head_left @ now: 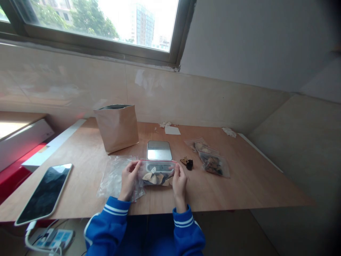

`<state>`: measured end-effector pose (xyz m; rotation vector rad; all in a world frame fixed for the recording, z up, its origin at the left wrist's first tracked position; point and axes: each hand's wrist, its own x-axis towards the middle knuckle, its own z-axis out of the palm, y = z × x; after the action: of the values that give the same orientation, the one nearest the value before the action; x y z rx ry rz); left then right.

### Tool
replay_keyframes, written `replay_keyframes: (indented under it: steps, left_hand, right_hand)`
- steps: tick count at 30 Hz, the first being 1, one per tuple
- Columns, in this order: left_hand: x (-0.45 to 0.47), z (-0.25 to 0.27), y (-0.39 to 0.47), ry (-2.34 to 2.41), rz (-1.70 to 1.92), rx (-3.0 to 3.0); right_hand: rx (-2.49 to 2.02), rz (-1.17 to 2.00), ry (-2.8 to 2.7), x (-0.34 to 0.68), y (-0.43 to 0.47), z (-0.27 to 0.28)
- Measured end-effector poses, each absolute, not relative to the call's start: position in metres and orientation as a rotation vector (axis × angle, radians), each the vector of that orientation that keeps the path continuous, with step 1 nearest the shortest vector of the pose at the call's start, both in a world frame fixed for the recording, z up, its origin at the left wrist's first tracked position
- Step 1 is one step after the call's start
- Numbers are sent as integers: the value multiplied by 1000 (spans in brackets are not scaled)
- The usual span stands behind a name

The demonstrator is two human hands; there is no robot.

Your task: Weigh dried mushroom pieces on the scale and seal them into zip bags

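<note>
A clear zip bag (157, 177) with a red seal line holds pale and dark dried slices. My left hand (129, 179) pinches its upper left corner, and my right hand (179, 180) pinches the upper right one. The bag hangs in front of a small digital scale (160, 150), whose display shows dimly through the plastic. Flat clear plastic bags (113, 179) lie beside and under my left hand. To the right of the scale sit a few loose dried pieces (187, 163), brown and black.
Filled zip bags (213, 164) lie to the right. A brown paper pouch (117, 128) stands open-topped at the back left. A tablet (45, 193) with a white cable rests at the left edge. White paper (172, 130) and crumpled scraps (229, 132) lie near the wall.
</note>
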<state>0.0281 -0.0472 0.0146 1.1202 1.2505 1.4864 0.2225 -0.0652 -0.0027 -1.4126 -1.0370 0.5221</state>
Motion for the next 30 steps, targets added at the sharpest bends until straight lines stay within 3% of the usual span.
replay_keyframes:
  steps: [30]
  left_hand:
    - [28, 13, -48, 1176, 1450, 1185]
  right_hand:
    - [-1315, 500, -989, 224, -64, -10]
